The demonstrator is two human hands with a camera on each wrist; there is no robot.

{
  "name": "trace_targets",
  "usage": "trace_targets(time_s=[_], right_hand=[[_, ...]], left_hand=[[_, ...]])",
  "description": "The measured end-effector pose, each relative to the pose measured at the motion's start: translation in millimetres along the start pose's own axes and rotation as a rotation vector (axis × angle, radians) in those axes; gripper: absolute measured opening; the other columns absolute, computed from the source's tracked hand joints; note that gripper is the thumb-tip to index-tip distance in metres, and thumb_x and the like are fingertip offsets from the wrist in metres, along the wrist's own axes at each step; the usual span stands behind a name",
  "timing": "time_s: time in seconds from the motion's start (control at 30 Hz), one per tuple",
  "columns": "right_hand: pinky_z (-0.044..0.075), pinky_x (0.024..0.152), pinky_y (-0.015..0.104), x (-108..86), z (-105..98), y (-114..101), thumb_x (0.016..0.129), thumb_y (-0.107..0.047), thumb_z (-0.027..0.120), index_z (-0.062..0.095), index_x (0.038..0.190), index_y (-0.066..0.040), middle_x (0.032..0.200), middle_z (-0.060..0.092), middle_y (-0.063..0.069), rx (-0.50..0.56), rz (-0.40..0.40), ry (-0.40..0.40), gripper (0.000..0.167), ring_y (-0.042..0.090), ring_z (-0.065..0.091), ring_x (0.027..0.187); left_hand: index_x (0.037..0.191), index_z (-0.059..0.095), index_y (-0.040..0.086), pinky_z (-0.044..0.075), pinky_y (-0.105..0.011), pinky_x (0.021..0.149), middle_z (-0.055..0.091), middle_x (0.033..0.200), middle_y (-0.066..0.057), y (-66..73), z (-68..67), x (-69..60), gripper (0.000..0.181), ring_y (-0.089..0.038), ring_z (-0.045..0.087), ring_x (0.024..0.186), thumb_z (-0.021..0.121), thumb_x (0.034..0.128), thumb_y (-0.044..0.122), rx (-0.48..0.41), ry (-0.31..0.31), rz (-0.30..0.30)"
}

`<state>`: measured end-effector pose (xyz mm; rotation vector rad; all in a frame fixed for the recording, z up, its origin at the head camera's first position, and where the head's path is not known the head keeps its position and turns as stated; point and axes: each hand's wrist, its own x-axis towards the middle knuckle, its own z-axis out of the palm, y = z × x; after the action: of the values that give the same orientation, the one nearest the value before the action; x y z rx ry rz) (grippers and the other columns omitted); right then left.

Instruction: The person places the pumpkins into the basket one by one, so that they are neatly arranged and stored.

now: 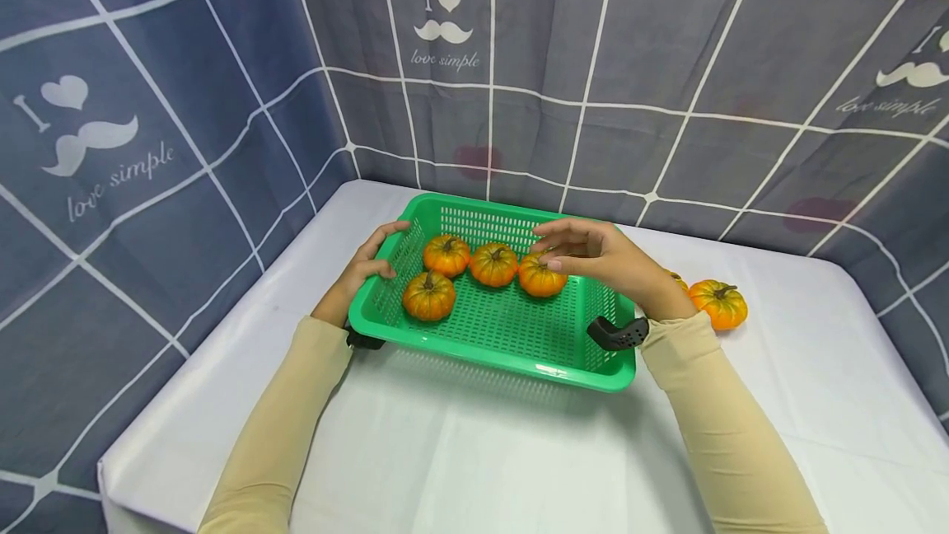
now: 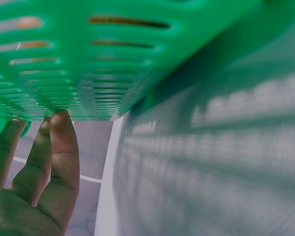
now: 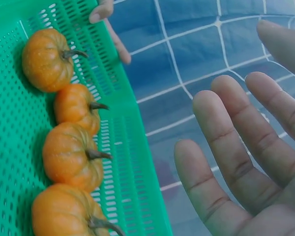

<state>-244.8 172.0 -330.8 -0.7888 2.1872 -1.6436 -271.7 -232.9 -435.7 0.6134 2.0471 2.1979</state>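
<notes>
- Head: left hand (image 1: 359, 269) grips the basket (image 1: 460, 353); right hand (image 1: 606, 258) hovers above. Held at one end, it could tip and roll its pumpkins (image 1: 493, 264). One basket; four pumpkins inside, two on the worktop (image 1: 415, 452).
- Left wrist: fingers (image 2: 64, 157) touch the basket.
- Right wrist: fingers (image 3: 219, 128) spread, holding nothing.

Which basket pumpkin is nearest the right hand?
The rightmost pumpkin in the basket: in the head view the right hand overlaps it; the other three sit farther left.
</notes>
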Motion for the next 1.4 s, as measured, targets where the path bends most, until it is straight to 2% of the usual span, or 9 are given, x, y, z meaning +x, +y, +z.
trace_targets(time_s=[0.23, 0.37, 0.5, 0.63, 0.77, 0.93, 1.1, 1.23, 1.4], right_hand=[[0.056, 0.099, 0.031, -16.8, -18, 3, 0.102, -0.003, 0.069, 0.07, 0.139, -0.015, 0.128, 0.075, 0.007, 0.012, -0.058, 0.051, 0.039, 0.021, 0.071, 0.116], [0.056, 0.098, 0.028, -24.9, -27, 7, 0.103, -0.001, 0.066, 0.071, 0.138, -0.019, 0.125, 0.076, 0.0, 0.001, -0.083, 0.078, 0.04, 0.018, 0.072, 0.114], [0.055, 0.1, 0.027, -34.2, -35, 10, 0.105, -0.005, 0.067, 0.069, 0.141, -0.016, 0.126, 0.076, 0.0, -0.022, -0.058, 0.114, 0.038, 0.018, 0.072, 0.115], [0.054, 0.101, 0.027, -42.0, -40, 13, 0.105, -0.007, 0.067, 0.068, 0.143, -0.013, 0.128, 0.075, 0.002, 0.002, -0.015, 0.151, 0.038, 0.019, 0.072, 0.115], [0.055, 0.1, 0.026, -48.4, -45, 17, 0.105, -0.005, 0.067, 0.068, 0.142, -0.014, 0.128, 0.075, 0.003, 0.037, -0.013, 0.171, 0.038, 0.018, 0.073, 0.113], [0.056, 0.1, 0.027, -57.2, -51, 23, 0.104, -0.003, 0.067, 0.068, 0.143, -0.012, 0.129, 0.075, 0.007, 0.064, -0.02, 0.195, 0.039, 0.023, 0.075, 0.113], [0.058, 0.098, 0.029, -65.9, -55, 31, 0.103, 0.004, 0.065, 0.07, 0.139, -0.011, 0.126, 0.075, 0.012, 0.135, -0.064, 0.213, 0.039, 0.022, 0.076, 0.11], [0.059, 0.096, 0.029, -71.8, -55, 39, 0.102, 0.013, 0.059, 0.072, 0.136, -0.008, 0.123, 0.076, 0.01, 0.218, -0.136, 0.226, 0.042, 0.019, 0.076, 0.109], [0.059, 0.093, 0.027, -81.1, -56, 48, 0.099, 0.019, 0.057, 0.074, 0.132, -0.006, 0.117, 0.078, 0.008, 0.292, -0.2, 0.301, 0.044, 0.018, 0.077, 0.105]], left_hand=[[0.162, 0.029, -0.011, 0.05, -0.023, 0.095, 0.028, 0.168, -0.032, 0.2, -1.1, 1.3, 0.088, -0.015, 0.054, 0.129, 0.044, 0.0752, -0.01, 0.021, -0.006, 0.012], [0.16, 0.027, -0.016, 0.048, -0.022, 0.089, 0.025, 0.168, -0.035, -0.3, -3.4, 0.2, 0.087, -0.011, 0.052, 0.128, 0.044, 0.0741, -0.009, 0.067, -0.001, 0.041], [0.159, 0.029, -0.016, 0.048, -0.022, 0.087, 0.026, 0.169, -0.034, 0.8, -2.8, -0.6, 0.087, -0.011, 0.052, 0.129, 0.044, 0.0736, -0.009, 0.077, 0.011, 0.036], [0.161, 0.031, -0.01, 0.05, -0.022, 0.091, 0.028, 0.17, -0.029, 3.6, -1.2, -2.4, 0.088, -0.013, 0.053, 0.127, 0.045, 0.0743, -0.009, 0.044, 0.028, -0.006], [0.162, 0.034, -0.008, 0.05, -0.022, 0.088, 0.027, 0.171, -0.028, 3.1, -1.7, -2.4, 0.088, -0.014, 0.054, 0.125, 0.045, 0.0744, -0.009, 0.045, 0.025, -0.005], [0.161, 0.033, -0.009, 0.05, -0.022, 0.088, 0.033, 0.167, -0.027, 2.0, -2.1, -1.5, 0.087, -0.014, 0.055, 0.121, 0.044, 0.0745, -0.01, 0.041, 0.016, 0.014], [0.16, 0.036, -0.009, 0.048, -0.022, 0.089, 0.033, 0.167, -0.025, 1.9, -1.4, -0.8, 0.087, -0.012, 0.054, 0.124, 0.044, 0.0739, -0.01, 0.054, 0.012, 0.031], [0.16, 0.033, -0.012, 0.047, -0.022, 0.084, 0.027, 0.17, -0.03, 1.0, -1.4, -0.3, 0.086, -0.012, 0.052, 0.125, 0.044, 0.0744, -0.01, 0.064, 0.008, 0.034], [0.161, 0.034, -0.009, 0.046, -0.023, 0.079, 0.023, 0.173, -0.027, 1.4, 0.2, -0.6, 0.086, -0.016, 0.049, 0.125, 0.043, 0.0757, -0.009, 0.06, 0.009, 0.011]])
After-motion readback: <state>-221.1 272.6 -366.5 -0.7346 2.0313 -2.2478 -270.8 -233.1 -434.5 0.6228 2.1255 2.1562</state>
